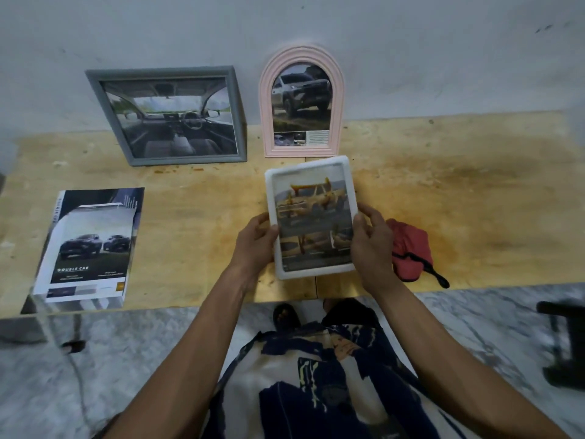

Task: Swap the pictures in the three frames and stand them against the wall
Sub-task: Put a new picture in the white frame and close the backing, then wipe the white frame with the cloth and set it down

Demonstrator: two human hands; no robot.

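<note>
White plastic frame point(311, 217), gripped at its long edges by my left hand point(254, 245) and right hand point(372, 245), held above the plywood table point(196, 217). The grey frame point(172, 117) and pink arched frame point(300, 103) already lean on the wall point(443, 58); bumping the pink one could topple it. Open room lies to its right.

Frames: three — grey point(177, 117), pink point(300, 103), white point(311, 217). Loose prints: stack point(90, 248), count unclear. Red cloth point(410, 250): one. Hands: two — left point(254, 245), right point(372, 245).
</note>
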